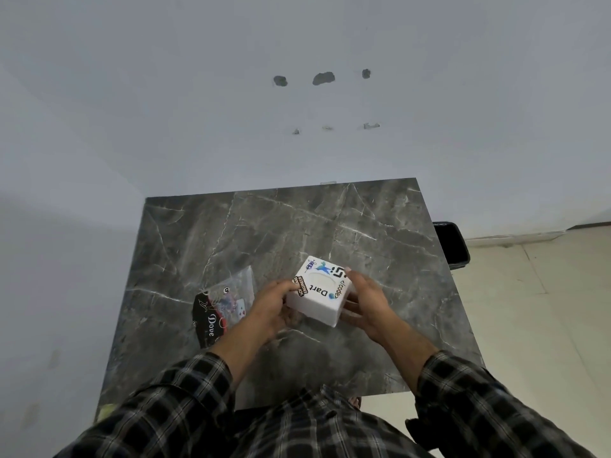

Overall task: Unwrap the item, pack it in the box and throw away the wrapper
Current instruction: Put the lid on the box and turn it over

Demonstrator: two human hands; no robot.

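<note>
Both the left hand (269, 307) and the right hand (367, 304) grip the box (319, 290), while the packet (226, 304) at left lies seemingly unopened, so unwrapping, packing and discarding remain.

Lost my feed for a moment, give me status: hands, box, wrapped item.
Left hand and right hand both grip the white stickered box, lid shut. Wrapped item on table, left of box, untouched. Black bin beyond table's right edge.

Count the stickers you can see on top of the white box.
5, maybe more hidden. On the white box: "Software Engineer" by the left hand, "Dart" in front, "code" by the right hand, a blue bird and a small figure at the far edge.
</note>
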